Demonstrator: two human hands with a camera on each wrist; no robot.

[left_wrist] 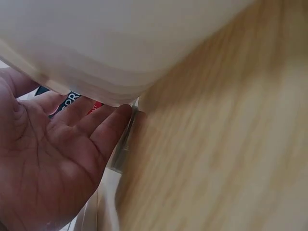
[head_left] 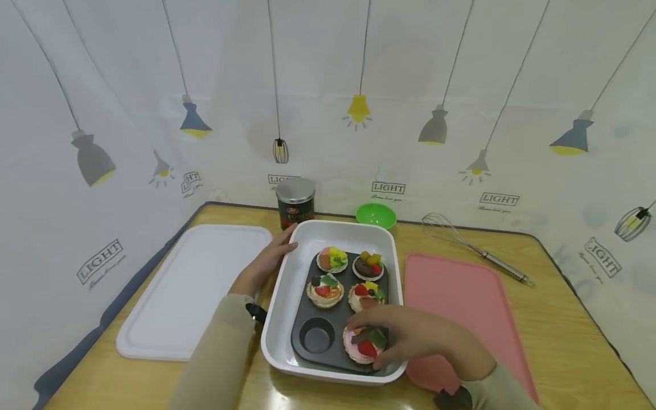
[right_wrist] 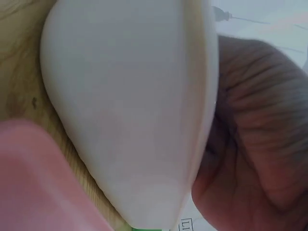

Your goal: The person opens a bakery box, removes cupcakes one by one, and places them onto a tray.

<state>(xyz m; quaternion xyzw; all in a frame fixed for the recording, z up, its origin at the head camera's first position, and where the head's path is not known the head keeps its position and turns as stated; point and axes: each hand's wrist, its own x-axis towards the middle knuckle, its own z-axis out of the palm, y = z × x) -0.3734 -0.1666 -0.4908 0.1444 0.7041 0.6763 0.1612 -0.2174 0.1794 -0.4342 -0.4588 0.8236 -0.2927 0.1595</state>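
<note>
A white rectangular baking dish [head_left: 281, 307] holds a dark muffin pan [head_left: 338, 336]. Fruit-topped tarts fill all but the near left cup, among them one with a green leaf and strawberry [head_left: 325, 291]. My right hand [head_left: 415, 336] reaches over the dish's right rim, thumb and fingers spread around the pink cream tart [head_left: 360, 345] in the near right cup, pinching it. Along the dish's left side lies my left hand [head_left: 266, 259], fingers extended and touching the outer wall. In the left wrist view its palm [left_wrist: 48, 163] faces the dish wall.
A white tray [head_left: 200, 285] lies left, a pink tray [head_left: 461, 285] right. Behind the dish stand a dark can with a silver lid [head_left: 295, 202] and a green bowl [head_left: 376, 215]. A whisk [head_left: 476, 249] rests at the back right of the wooden table [head_left: 574, 341].
</note>
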